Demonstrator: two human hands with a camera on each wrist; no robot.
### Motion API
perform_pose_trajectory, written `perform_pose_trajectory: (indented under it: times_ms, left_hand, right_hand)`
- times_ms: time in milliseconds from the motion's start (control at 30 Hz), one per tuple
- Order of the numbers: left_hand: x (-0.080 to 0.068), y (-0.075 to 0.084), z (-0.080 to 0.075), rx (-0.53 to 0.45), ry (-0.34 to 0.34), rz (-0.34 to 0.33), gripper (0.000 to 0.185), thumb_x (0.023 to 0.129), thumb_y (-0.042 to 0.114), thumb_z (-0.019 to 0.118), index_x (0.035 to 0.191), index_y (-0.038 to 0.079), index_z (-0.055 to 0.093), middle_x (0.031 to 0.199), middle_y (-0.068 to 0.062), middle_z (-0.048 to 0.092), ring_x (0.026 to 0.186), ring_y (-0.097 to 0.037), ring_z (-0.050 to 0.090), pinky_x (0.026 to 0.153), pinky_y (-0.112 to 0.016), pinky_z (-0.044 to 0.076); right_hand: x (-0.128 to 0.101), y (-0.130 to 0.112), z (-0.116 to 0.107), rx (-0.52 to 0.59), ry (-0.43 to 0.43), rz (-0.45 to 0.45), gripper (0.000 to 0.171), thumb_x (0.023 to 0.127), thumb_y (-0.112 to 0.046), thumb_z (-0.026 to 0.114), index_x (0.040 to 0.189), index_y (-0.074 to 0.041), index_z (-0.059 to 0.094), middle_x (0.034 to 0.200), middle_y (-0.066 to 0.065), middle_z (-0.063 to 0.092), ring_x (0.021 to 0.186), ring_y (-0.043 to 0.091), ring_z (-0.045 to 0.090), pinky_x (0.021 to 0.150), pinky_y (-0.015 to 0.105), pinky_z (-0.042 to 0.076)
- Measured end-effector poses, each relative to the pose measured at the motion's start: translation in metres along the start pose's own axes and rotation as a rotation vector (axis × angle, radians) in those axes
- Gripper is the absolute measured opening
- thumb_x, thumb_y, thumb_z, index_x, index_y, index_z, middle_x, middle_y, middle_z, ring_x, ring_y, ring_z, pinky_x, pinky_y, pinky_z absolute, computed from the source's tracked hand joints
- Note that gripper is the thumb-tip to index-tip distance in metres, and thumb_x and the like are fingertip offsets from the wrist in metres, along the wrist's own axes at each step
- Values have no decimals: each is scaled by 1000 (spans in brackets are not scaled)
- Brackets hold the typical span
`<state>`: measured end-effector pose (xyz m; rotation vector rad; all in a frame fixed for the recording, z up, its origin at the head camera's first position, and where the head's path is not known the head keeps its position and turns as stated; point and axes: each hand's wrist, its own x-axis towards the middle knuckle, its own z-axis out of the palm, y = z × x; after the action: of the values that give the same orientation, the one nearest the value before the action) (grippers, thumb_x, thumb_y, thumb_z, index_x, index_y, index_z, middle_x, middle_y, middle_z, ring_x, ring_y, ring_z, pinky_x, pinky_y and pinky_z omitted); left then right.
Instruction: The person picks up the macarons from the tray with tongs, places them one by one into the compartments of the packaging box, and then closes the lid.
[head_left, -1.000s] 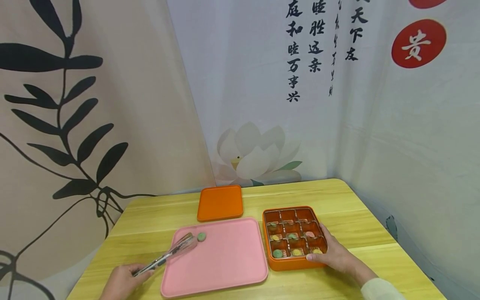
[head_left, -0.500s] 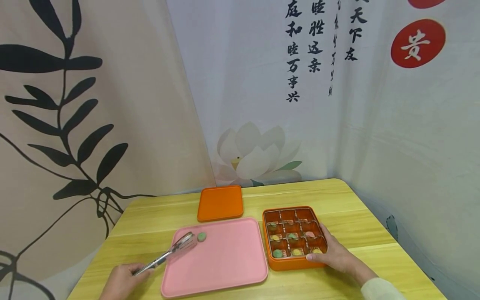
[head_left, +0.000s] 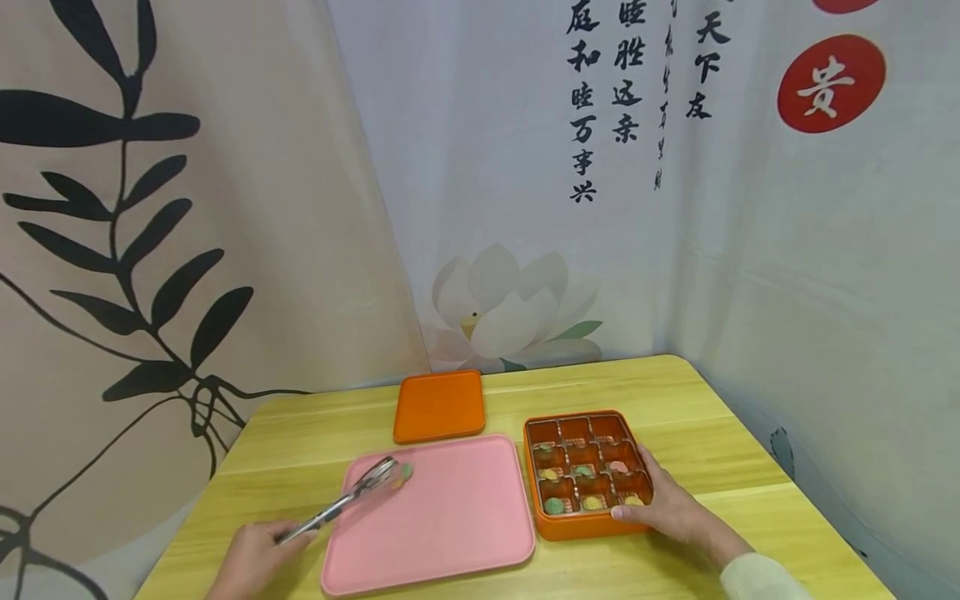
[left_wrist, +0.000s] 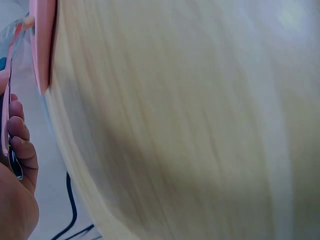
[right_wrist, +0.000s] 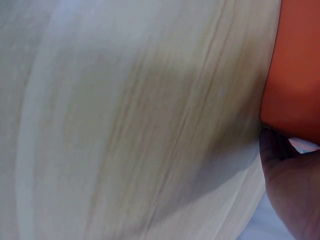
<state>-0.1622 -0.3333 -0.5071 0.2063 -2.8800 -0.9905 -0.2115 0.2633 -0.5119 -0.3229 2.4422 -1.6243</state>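
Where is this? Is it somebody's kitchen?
Probably not a kitchen: more likely a staged corner for filming. Printed cloth backdrops hang round a small wooden table that bears only a pink tray and an orange box of sweets.

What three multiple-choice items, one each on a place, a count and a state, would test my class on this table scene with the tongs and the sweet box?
1. Where does the orange lid lie?
A. on the table behind the pink tray
B. on top of the orange box
C. in the right hand

2. How many compartments does the orange box have?
A. four
B. six
C. nine

3. What are the tongs doing?
A. lying unheld on the table
B. held by the left hand, tips at the green sweet on the tray
C. reaching into the box

Answers:
1 A, the lid sits flat beyond the tray's far edge.
2 C, the dividers form three rows of three.
3 B, the left hand grips the handles while the right hand rests on the box's near corner.
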Motion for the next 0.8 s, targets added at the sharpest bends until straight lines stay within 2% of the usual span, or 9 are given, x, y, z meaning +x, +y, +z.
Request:
perform_pose_trajectory:
  times_ms: [233,367,500,633,800]
  left_hand:
    - [2,7,4,-26,3,-8,24,82,36,81,88,12,78,69,3,64,60,-13,46,56,-25,39]
    - [3,13,4,-36,10,0,22,83,34,80,86,13,78,68,3,62,57,-13,44,53,-25,36]
    - [6,19,7,-57,9,-8,25,82,37,81,86,13,78,66,3,60,56,-12,42,50,-24,34]
    - [11,27,13,-76,5,7,25,82,37,81,88,12,79,67,3,62,54,-12,42,48,-24,33]
    - [19,41,22,-105,2,38,22,82,34,81,89,13,79,67,2,64,54,-11,43,48,-22,33]
  right_hand:
    - [0,0,0,-11,3,0,112,83,-21,83,158,-10,0,149,28,35,126,38,50,105,60,33]
    - [0,-1,0,5,0,-18,111,84,-20,82,158,-11,1,147,27,38,125,37,51,105,61,31]
    - [0,-3,0,-40,13,-3,113,82,-23,83,158,-8,0,148,28,36,126,38,50,106,62,29]
    - [-1,-3,0,-79,25,19,116,81,-26,84,158,-7,0,149,29,34,128,40,47,106,63,29]
    - [-1,-3,0,-77,24,18,115,81,-25,84,158,-7,0,148,28,35,127,39,48,105,62,30]
